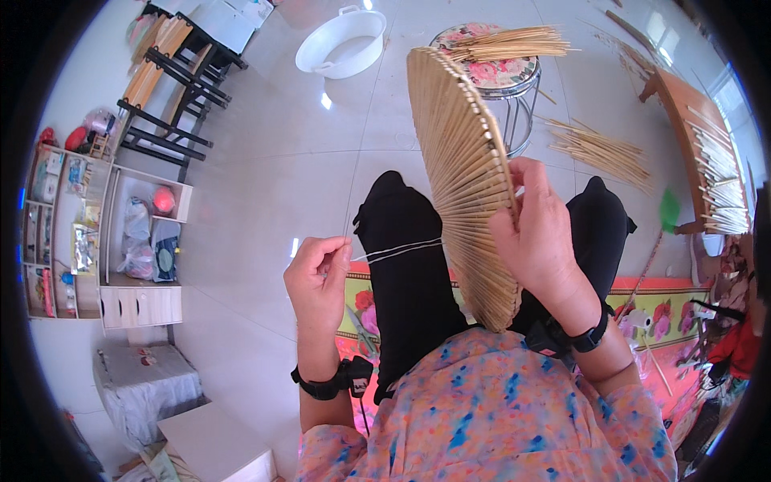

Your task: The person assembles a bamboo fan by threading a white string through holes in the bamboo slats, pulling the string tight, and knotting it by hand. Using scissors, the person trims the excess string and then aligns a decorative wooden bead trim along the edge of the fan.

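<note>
Head view: pale thread is stretched across, straw fan is held up between the knees!
Here the pleated straw fan [462, 169] is pinched near its right edge by the right hand [540, 233], while the doubled thread [401, 251] is nipped between the thumb and fingertips of the left hand [316, 277]. Should it be pulled too hard, the thread could be snapped or a thin strip split; if the right grip were loosened, the pleats might be fanned out of line. The strands could also be snagged on the black trousers [414, 293]. How the thread is anchored can't quite be made out.
</note>
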